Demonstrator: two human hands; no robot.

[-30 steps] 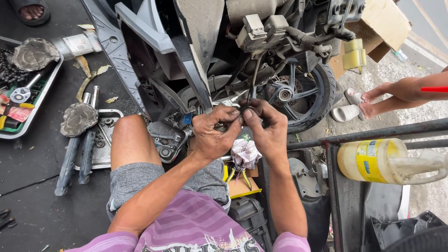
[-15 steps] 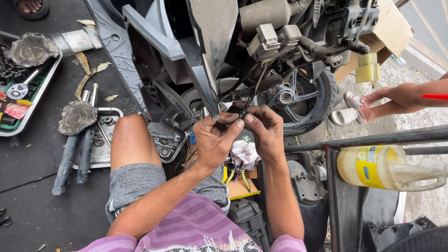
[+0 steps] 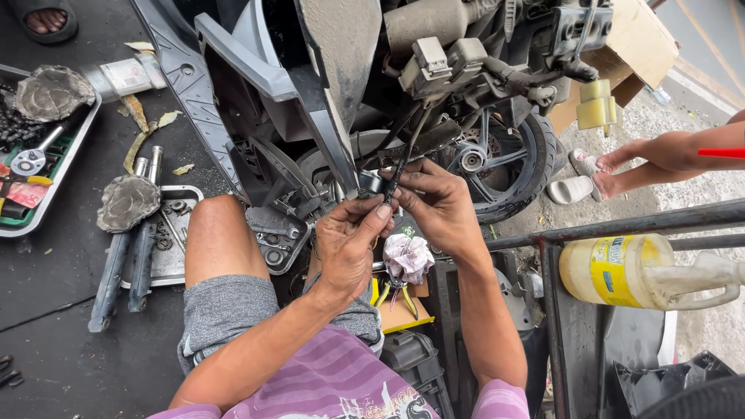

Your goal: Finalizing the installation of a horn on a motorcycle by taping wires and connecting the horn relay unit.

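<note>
Beside the rear wheel (image 3: 504, 167), left hand (image 3: 347, 244) and right hand (image 3: 438, 203) both pinch one black cable (image 3: 403, 155), grips closed on it.

Purple striped shirt (image 3: 326, 380), yellow jug (image 3: 621, 271)

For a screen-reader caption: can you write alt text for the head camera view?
Both hands, left hand and right hand, pinch a thin black cable beneath a stripped scooter. A crumpled rag lies below them; a tool tray sits far left.
</note>
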